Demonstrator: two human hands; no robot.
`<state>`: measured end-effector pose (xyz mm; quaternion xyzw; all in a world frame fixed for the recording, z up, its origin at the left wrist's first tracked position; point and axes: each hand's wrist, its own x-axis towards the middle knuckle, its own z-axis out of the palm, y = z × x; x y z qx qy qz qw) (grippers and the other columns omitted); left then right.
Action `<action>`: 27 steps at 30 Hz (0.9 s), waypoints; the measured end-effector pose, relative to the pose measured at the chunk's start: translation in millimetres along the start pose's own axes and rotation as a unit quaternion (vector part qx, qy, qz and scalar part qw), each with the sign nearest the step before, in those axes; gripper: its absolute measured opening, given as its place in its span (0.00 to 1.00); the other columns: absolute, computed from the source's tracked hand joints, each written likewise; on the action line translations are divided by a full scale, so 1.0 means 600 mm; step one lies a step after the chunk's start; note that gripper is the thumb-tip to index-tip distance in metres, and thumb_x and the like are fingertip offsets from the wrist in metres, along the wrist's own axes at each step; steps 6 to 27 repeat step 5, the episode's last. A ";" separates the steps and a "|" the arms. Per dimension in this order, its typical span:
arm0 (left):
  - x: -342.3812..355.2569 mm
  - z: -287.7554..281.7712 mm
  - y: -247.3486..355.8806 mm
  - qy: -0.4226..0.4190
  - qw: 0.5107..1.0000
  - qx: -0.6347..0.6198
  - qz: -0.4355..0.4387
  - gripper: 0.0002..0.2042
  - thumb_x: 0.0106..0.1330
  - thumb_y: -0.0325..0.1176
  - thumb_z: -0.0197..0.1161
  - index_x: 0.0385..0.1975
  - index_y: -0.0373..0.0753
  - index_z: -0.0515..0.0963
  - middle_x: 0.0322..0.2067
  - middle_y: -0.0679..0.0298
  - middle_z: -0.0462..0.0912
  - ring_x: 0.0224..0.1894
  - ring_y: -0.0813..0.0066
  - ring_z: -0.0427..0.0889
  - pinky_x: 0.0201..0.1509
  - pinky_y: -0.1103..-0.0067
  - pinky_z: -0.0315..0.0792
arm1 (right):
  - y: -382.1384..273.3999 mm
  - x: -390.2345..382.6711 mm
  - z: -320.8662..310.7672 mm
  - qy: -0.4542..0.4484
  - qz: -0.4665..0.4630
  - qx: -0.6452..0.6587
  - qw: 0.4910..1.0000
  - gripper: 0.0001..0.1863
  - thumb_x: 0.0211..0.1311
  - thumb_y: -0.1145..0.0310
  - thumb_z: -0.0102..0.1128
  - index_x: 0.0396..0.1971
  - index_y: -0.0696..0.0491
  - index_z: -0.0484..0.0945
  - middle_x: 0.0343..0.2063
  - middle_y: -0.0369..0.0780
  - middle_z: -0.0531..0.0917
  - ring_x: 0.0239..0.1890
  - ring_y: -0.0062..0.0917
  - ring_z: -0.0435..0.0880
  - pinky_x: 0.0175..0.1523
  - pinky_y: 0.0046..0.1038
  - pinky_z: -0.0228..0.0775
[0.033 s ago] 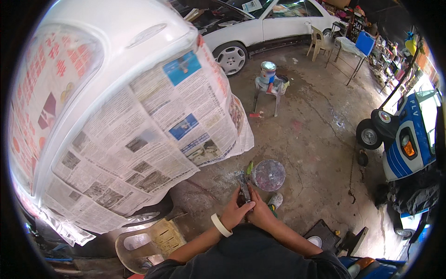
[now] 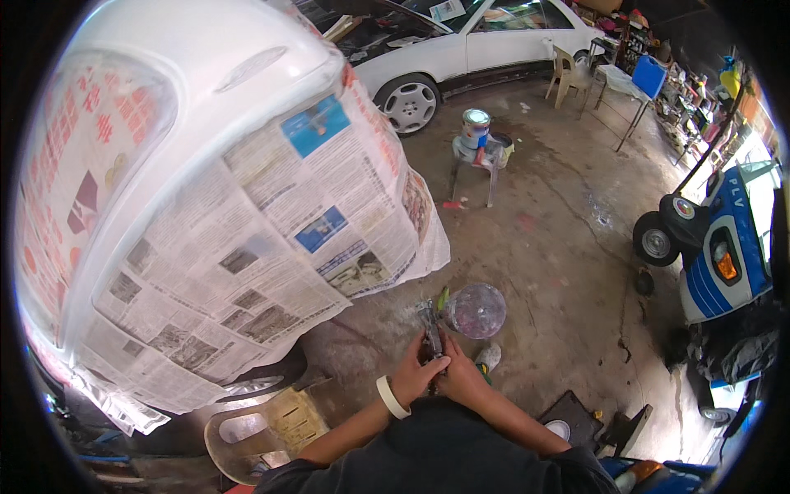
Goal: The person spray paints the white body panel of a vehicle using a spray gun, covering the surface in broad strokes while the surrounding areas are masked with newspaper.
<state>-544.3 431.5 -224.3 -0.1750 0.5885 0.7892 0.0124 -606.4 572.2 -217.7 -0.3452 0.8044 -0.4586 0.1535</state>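
Both my hands are together in front of my dark shirt, around a silver metal spray gun [image 2: 431,323]. My left hand [image 2: 414,375], with a pale band at the wrist, is closed round the gun's near side, its thumb laid across. My right hand [image 2: 462,380] grips it from the other side, and its fingers are partly hidden. Just beyond the gun is a round, paint-speckled surface [image 2: 476,311], with a small green thing [image 2: 443,298] beside it. To the left stands a white vehicle body [image 2: 185,53], its sides covered with newspaper [image 2: 271,206].
A paint can [image 2: 476,128] sits on a small stool [image 2: 494,174] ahead. Behind are a white car [image 2: 510,49], a plastic chair [image 2: 564,78] and a table [image 2: 621,82]. A blue-and-white vehicle [image 2: 712,276] stands right. Another chair [image 2: 239,445] is near left; a shoe [image 2: 489,356] shows below.
The view has shifted very slightly. My hands and the spray gun hold practically the same place and grip.
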 end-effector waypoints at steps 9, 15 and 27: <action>0.116 0.013 -0.001 -0.006 0.998 -0.015 -0.054 0.45 0.69 0.35 0.68 0.79 0.36 0.44 0.67 0.55 0.68 0.67 0.64 0.69 0.70 0.73 0.64 | 0.034 0.034 -0.135 -0.079 -0.060 -0.062 0.993 0.50 0.61 0.62 0.71 0.77 0.57 0.49 0.69 0.54 0.65 0.65 0.53 0.74 0.64 0.43 0.72; 0.116 0.013 -0.001 -0.006 0.998 -0.015 -0.054 0.45 0.69 0.35 0.68 0.79 0.36 0.44 0.67 0.55 0.68 0.67 0.64 0.69 0.70 0.73 0.64 | 0.034 0.034 -0.135 -0.079 -0.060 -0.062 0.993 0.50 0.61 0.62 0.71 0.77 0.57 0.49 0.69 0.54 0.65 0.65 0.53 0.74 0.64 0.43 0.72; 0.116 0.013 -0.001 -0.006 0.998 -0.015 -0.054 0.45 0.69 0.35 0.68 0.79 0.36 0.44 0.67 0.55 0.68 0.67 0.64 0.69 0.70 0.73 0.64 | 0.034 0.034 -0.135 -0.079 -0.060 -0.062 0.993 0.50 0.61 0.62 0.71 0.77 0.57 0.49 0.69 0.54 0.65 0.65 0.53 0.74 0.64 0.43 0.72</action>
